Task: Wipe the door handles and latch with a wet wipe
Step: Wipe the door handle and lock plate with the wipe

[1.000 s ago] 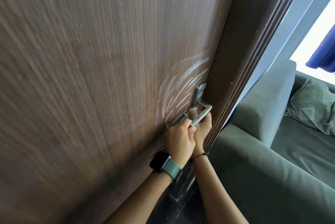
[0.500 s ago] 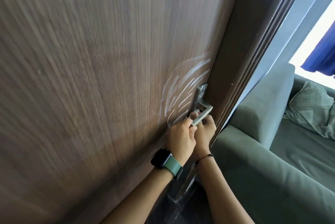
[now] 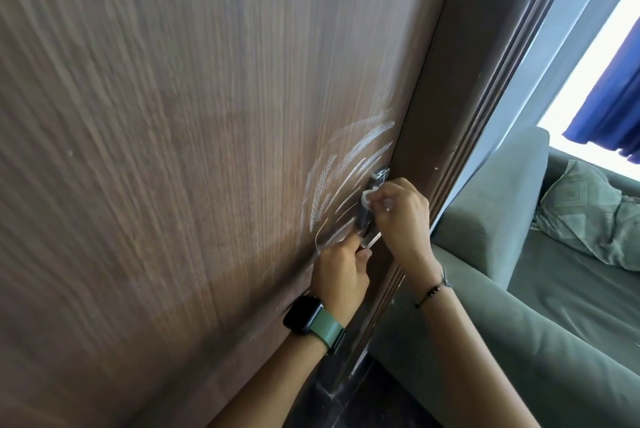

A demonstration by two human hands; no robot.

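Observation:
A dark wooden door (image 3: pixel 173 150) fills the left of the head view, with pale wipe streaks (image 3: pixel 343 178) beside its metal handle plate (image 3: pixel 375 180). My right hand (image 3: pixel 398 209) pinches a white wet wipe (image 3: pixel 367 197) against the plate, above the lever. My left hand (image 3: pixel 341 268), with a green-strapped watch on the wrist, grips the silver lever (image 3: pixel 372 240) from below. Most of the lever and plate is hidden by my hands.
The dark door frame (image 3: pixel 450 116) runs along the door's right edge. A green sofa (image 3: pixel 519 306) with a patterned cushion (image 3: pixel 588 213) stands close on the right. A bright window with a blue curtain (image 3: pixel 616 98) is behind it.
My right hand has risen from under the lever to the plate above it, and the white wipe now shows. My left hand stays on the lever.

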